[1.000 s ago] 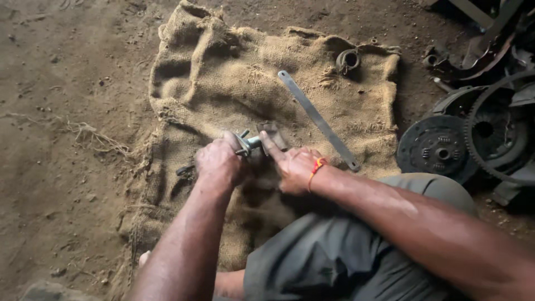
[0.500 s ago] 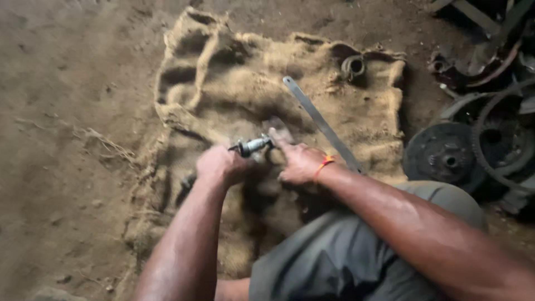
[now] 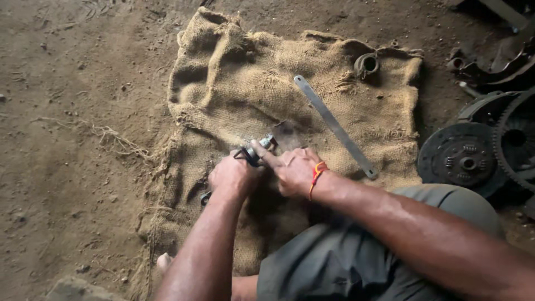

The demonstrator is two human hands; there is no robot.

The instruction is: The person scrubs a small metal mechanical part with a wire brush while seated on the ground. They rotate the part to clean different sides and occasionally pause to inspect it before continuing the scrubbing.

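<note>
Protruding above left hand [image 3: 234, 177] fingers [image 3: 245, 167], small metal part [image 3: 259, 149] against right fingers [image 3: 267, 159]

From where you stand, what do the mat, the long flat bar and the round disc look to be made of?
Mat: coarse jute sacking, going by its tan open weave and frayed edges.
Long flat bar: probably steel, grey with a dull sheen and a hole at the end.
Round disc: likely cast metal, dark, matt and grimy.

Left hand [image 3: 233, 177] grips small metal part [image 3: 257, 150]; right hand [image 3: 292, 170] touches it, over burlap sack [image 3: 234, 95].
</note>
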